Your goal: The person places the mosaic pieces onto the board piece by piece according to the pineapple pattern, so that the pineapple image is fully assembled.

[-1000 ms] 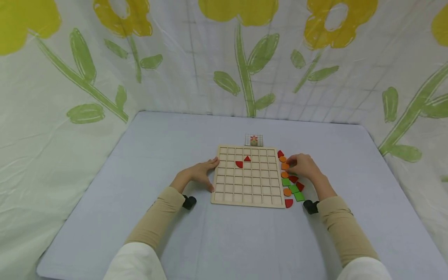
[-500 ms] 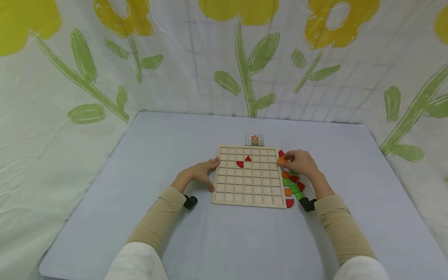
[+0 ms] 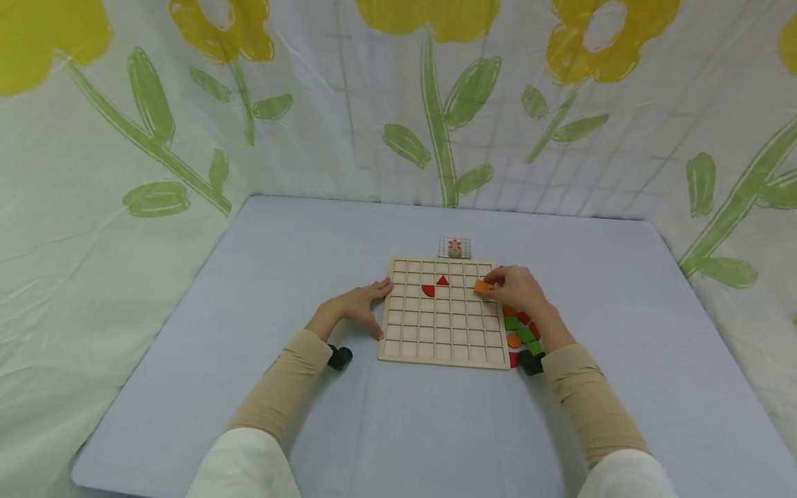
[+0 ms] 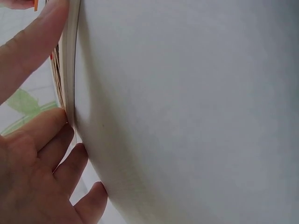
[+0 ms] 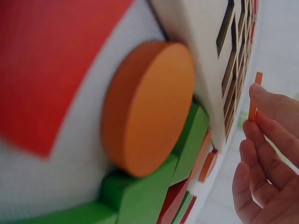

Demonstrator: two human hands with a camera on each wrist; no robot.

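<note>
A wooden grid board (image 3: 429, 332) lies on the table, with a red triangle tile (image 3: 443, 281) and a red quarter-circle tile (image 3: 428, 290) in its cells. My left hand (image 3: 356, 306) touches the board's left edge, thumb low and fingers higher up, spread apart. In the left wrist view its fingertips (image 4: 58, 116) rest at the board's side. Between thumb and fingers my right hand (image 3: 519, 287) pinches an orange square tile (image 3: 481, 286) over the board's upper right cells. The right wrist view shows this tile edge-on, clear of the board.
Loose tiles lie along the board's right side, among them an orange round tile (image 5: 159, 107), green square tiles (image 3: 525, 335) and red tiles (image 5: 51, 60), partly hidden by the right arm. Behind the board's far edge lies a small pattern card (image 3: 454, 247). A flower-painted sheet (image 3: 311, 152) hangs behind the table.
My right hand has picked up the orange square tile from beside the board and carried it left over the cells. The left hand has stayed at the board's edge.
</note>
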